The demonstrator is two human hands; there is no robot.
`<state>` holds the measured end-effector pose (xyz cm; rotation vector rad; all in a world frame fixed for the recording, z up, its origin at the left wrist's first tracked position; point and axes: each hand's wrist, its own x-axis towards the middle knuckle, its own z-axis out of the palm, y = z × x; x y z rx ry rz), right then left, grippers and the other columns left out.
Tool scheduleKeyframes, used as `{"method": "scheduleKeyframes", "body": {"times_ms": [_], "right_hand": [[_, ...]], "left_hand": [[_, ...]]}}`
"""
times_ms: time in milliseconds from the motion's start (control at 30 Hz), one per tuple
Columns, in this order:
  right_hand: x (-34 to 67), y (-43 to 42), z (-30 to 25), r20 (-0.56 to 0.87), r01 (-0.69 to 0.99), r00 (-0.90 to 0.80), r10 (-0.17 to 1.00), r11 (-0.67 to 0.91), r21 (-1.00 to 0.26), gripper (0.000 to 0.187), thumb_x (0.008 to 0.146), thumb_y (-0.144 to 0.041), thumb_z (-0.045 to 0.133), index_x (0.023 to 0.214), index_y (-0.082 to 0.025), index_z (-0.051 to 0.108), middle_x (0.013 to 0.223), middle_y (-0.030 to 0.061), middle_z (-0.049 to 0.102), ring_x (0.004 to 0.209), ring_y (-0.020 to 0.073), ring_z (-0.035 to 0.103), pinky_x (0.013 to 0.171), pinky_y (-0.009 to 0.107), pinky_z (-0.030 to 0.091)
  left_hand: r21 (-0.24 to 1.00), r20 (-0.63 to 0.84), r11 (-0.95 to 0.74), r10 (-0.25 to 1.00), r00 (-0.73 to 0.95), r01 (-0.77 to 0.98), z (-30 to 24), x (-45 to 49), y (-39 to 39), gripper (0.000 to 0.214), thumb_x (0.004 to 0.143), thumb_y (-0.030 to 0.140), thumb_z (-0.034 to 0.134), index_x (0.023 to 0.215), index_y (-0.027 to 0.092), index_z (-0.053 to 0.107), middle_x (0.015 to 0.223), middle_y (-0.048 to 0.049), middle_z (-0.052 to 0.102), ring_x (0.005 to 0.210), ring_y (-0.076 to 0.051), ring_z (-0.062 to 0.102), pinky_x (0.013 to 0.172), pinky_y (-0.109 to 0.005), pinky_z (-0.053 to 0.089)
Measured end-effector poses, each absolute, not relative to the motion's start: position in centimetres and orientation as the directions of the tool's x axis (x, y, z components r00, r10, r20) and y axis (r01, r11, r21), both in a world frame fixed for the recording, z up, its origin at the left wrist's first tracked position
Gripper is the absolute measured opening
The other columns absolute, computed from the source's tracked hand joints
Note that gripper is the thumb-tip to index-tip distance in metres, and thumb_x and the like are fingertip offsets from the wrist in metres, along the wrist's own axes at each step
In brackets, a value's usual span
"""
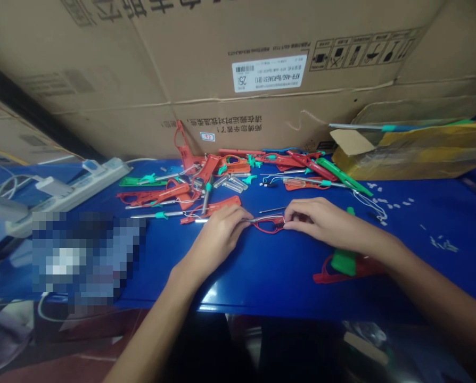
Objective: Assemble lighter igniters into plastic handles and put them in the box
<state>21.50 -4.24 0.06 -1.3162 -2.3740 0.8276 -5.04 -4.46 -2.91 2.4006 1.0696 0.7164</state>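
Between my two hands is a red plastic lighter shell (270,230) with an open loop, held just above the blue table. My left hand (225,226) pinches its left side, where a thin metal tube runs along it; the fingertips hide the grip. At the other end, the fingers of my right hand (316,219) are closed on the shell beside a small dark part. A thin metal rod (273,210) lies just beyond the shell. Below my right forearm, a green plastic piece (344,262) rests on another red shell (321,276).
Red shells (154,196), metal tubes with green tips and clear tanks (236,183) are heaped behind my hands. A taped carton (413,159) stands at right, near scattered white bits (392,204). A power strip (74,194) lies left. A large cardboard box (142,69) walls the back.
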Motion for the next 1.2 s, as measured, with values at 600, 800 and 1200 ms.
{"method": "scheduleKeyframes", "body": {"times_ms": [600,800,1200], "right_hand": [[21.6,-4.3,0.0,-0.004,0.658,-0.547,0.837,0.427,-0.620,0.019,0.098,-0.036,0.058,0.087,-0.022,0.065,0.085,0.0023,0.069,0.074,0.0167,0.061,0.069,0.030,0.045],[21.5,-4.3,0.1,-0.002,0.656,-0.549,0.836,0.430,-0.620,0.020,0.098,-0.037,0.057,0.087,-0.022,0.065,0.085,0.0023,0.070,0.075,0.0175,0.060,0.070,0.031,0.044],[21.5,-4.4,0.2,0.002,0.659,-0.555,0.832,0.441,-0.610,0.017,0.098,-0.033,0.059,0.086,-0.022,0.065,0.086,0.0024,0.070,0.081,0.0191,0.063,0.075,0.032,0.045]], "left_hand": [[0.428,0.279,-0.630,0.774,0.568,0.648,-2.7,-5.5,-4.6,0.009,0.095,0.028,0.069,0.103,0.024,0.072,0.110,-0.0017,0.073,0.106,-0.024,0.064,0.099,-0.046,0.045],[0.428,0.267,-0.630,0.773,0.576,0.647,-2.3,-5.4,-4.8,0.018,0.102,0.031,0.058,0.105,0.023,0.073,0.109,-0.0034,0.073,0.106,-0.024,0.065,0.100,-0.046,0.045],[0.381,0.293,-0.655,0.755,0.587,0.652,-2.6,-5.6,-4.7,0.018,0.102,0.030,0.059,0.107,0.024,0.075,0.110,-0.0032,0.072,0.103,-0.023,0.065,0.096,-0.044,0.047]]}}
